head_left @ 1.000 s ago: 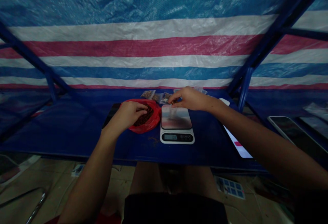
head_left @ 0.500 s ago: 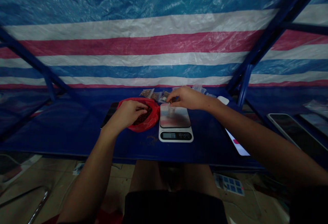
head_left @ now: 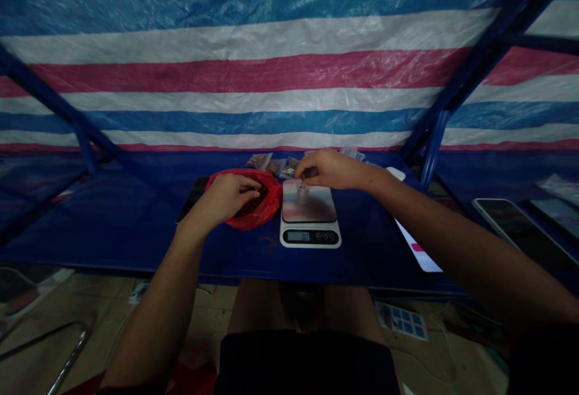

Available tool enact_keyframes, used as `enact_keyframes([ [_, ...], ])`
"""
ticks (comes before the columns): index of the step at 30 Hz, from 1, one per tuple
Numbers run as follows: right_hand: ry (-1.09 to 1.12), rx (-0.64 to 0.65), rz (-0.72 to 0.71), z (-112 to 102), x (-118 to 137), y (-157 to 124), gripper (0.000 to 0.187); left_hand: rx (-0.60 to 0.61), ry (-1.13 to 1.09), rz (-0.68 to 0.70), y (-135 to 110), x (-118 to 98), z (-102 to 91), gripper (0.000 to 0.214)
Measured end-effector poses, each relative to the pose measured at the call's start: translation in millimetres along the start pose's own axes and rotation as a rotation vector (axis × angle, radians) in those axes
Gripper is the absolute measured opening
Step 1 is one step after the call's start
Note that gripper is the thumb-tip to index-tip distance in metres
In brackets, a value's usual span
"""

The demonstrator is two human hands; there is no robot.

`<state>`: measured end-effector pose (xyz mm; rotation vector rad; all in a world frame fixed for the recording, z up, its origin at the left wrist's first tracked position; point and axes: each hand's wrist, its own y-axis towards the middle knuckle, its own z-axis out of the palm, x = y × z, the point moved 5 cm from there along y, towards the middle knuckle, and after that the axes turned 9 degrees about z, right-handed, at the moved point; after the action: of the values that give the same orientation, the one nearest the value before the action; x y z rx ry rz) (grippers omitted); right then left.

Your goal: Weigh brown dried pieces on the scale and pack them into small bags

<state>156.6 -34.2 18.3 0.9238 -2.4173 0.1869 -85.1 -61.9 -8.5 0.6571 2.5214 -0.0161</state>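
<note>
My left hand is curled inside the mouth of a red plastic bag, its fingers closed on dark brown dried pieces. My right hand reaches over the far edge of a white digital kitchen scale, fingertips pinched. Under those fingertips a small pale item shows at the scale's platform; I cannot tell if it stands there or is held. Several small clear bags of brown pieces lie just beyond the scale, next to my right fingers.
All this lies on a dark blue surface. A dark tablet lies partly under the red bag. A lit screen lies right of the scale, and a phone further right. Blue metal bars and a striped tarpaulin stand behind.
The whole scene sits slightly higher in the picture. Both hands keep nearly the same places, the left in the bag and the right over the scale.
</note>
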Motion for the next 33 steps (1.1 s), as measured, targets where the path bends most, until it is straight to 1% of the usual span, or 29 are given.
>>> enact_keyframes([
  [3,0.010,0.021,-0.002,-0.2,-0.1,0.5,0.013,-0.001,-0.017,-0.017,-0.6,-1.2,-1.1,0.028],
  [6,0.006,0.039,0.007,-0.3,-0.2,1.0,0.012,-0.020,-0.026,0.006,0.6,-5.5,-2.7,0.026],
  [10,0.027,0.030,0.002,-1.7,-2.0,1.9,0.010,-0.057,-0.021,0.080,6.7,-19.4,-5.2,0.024],
  [13,0.043,0.001,-0.010,-2.8,-4.1,2.7,0.014,-0.075,-0.010,0.102,12.7,-32.3,-5.1,0.022],
  [16,0.018,-0.028,-0.022,-2.6,-5.5,2.7,0.023,-0.090,-0.039,0.128,18.8,-44.5,-1.1,0.023],
  [19,-0.005,-0.055,-0.041,-2.2,-5.0,1.4,0.033,-0.099,-0.095,0.183,25.2,-55.1,6.4,0.024],
  [23,0.006,-0.055,-0.066,-1.9,-2.8,-1.3,0.029,-0.108,-0.175,0.248,33.0,-64.6,16.1,0.022],
  [27,0.078,-0.067,-0.056,-2.9,-4.1,-3.4,0.025,-0.105,-0.174,0.274,37.6,-68.4,20.2,0.020],
  [33,0.273,-0.029,-0.063,1.0,-6.6,-4.7,0.032,-0.102,-0.103,0.335,44.0,-71.2,21.5,0.017],
])
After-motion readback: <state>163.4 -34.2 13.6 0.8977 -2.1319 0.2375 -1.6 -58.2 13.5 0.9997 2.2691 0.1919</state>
